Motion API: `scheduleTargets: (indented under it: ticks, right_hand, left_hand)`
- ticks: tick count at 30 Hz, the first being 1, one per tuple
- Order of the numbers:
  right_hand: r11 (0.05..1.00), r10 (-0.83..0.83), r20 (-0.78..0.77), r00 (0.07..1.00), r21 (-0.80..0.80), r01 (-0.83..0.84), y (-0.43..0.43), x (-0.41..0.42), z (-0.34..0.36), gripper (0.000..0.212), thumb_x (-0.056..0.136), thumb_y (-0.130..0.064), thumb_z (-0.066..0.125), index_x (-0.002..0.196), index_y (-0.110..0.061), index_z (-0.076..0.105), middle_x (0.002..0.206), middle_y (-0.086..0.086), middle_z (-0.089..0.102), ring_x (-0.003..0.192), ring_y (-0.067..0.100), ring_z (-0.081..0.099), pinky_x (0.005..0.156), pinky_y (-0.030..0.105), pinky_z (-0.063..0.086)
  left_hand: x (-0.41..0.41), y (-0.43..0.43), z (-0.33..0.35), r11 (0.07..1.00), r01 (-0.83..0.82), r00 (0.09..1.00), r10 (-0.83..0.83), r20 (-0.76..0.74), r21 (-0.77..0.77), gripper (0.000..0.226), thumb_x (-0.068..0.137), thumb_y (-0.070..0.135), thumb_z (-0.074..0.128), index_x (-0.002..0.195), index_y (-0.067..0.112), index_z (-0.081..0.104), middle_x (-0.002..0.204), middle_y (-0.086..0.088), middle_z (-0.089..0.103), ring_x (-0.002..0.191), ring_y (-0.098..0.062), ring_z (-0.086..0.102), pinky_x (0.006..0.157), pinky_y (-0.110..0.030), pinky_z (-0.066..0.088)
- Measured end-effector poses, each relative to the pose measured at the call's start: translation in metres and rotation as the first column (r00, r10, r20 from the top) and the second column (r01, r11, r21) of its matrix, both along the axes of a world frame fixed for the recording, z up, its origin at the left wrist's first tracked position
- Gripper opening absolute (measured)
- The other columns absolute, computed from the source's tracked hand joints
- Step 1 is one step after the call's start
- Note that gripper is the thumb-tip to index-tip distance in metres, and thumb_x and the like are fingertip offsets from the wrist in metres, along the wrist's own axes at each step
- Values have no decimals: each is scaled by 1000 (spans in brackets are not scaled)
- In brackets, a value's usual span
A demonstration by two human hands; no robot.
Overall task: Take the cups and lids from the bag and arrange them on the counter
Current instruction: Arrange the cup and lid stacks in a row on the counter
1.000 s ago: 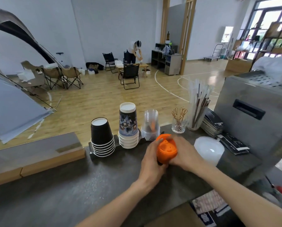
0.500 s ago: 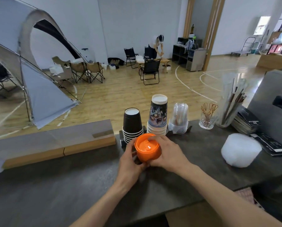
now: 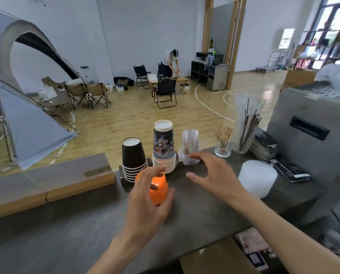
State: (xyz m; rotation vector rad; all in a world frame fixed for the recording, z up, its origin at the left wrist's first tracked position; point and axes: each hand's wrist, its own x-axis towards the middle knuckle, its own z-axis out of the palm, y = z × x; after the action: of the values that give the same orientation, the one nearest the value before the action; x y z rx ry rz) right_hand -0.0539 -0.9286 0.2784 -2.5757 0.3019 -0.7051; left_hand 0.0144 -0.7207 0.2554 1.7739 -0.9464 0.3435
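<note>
I can read no text, brand, number or sign anywhere here. The tall printed cup stack behind my left hand carries a dark picture print, too blurred for any lettering. The black packets right of that stack show pale marks I cannot make out. The printed cards below the counter edge show pictures only, no legible words.
</note>
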Motion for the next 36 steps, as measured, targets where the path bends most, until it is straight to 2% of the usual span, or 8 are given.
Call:
scheduleTargets:
  ticks: [4, 9, 14, 18, 23, 28, 32, 36]
  right_hand:
    - [995, -101, 45, 994, -18, 102, -49, -34, 0, 43, 80, -39, 73, 120, -29, 61, 121, -10, 63, 116, 9, 55, 95, 24, 42]
    - [980, -198, 69, 978, 16, 197, -106, -87, -13, 54, 79, -41, 76, 128, -25, 59, 140, -3, 52, 135, 14, 41, 112, 38, 36]
    - [951, -195, 26, 980, 251, 182, -150, -129, -29, 79, 70, -46, 83, 137, -35, 42, 138, -18, 40, 125, 4, 41, 107, 31, 37]
    - [853, -112, -87, 990, 503, 141, -171, -139, -57, 109, 58, -44, 91, 147, -36, 29, 141, -15, 43, 129, 6, 42, 108, 34, 38]
    - [824, -79, -37, 996, 560, 87, -162, -113, -71, 88, 57, -29, 94, 131, -31, 46, 122, -13, 59, 115, 8, 56, 97, 31, 49]
    - [798, 60, -7, 998, 601, -44, -127, -58, -70, 87, 57, -24, 95, 131, -26, 50, 120, -12, 61, 112, 5, 58, 91, 21, 50]
    - [783, 164, -7, 986, 609, -126, -96, -15, -71, 83, 56, -28, 93, 126, -36, 48, 121, -14, 60, 113, 6, 58, 93, 26, 53]
    - [775, 220, 3, 975, 606, -177, -79, 7, -67, 81, 61, -19, 93, 126, -31, 48, 116, -17, 58, 106, -1, 57, 77, 8, 49]
  left_hand:
    - [-21, -67, -3, 971, 215, 973, -202, -113, 108, 57, 82, 25, 77, 132, 33, 52, 123, 18, 59, 114, -4, 59, 87, -28, 54]
    - [-41, -146, -23, 916, 339, 916, -270, -296, 213, 78, 78, 36, 80, 143, 45, 38, 141, 19, 49, 123, 6, 49, 99, -34, 51]
    - [-63, -197, -45, 897, 355, 897, -246, -368, 265, 102, 68, 43, 84, 149, 52, 24, 154, 18, 35, 135, -5, 42, 109, -39, 45]
    - [-76, -216, -58, 913, 351, 871, -237, -431, 208, 100, 69, 39, 87, 148, 49, 27, 150, 20, 42, 133, 0, 45, 104, -23, 42]
    - [-77, -208, -58, 957, 269, 851, -181, -493, 112, 80, 81, 20, 80, 146, 41, 37, 131, 30, 53, 121, 13, 52, 97, -21, 51]
    - [-50, -166, -54, 996, 65, 848, -22, -530, 63, 70, 85, 12, 75, 140, 40, 41, 122, 21, 59, 112, 10, 57, 88, -11, 51]
    - [-32, -129, -54, 997, -48, 845, 76, -530, 66, 70, 88, 12, 73, 145, 34, 39, 135, 14, 55, 124, -2, 54, 102, -20, 48]
    - [-21, -114, -57, 989, -133, 841, 150, -519, 71, 72, 88, 13, 73, 149, 29, 38, 141, 9, 54, 130, -7, 51, 90, -5, 45]
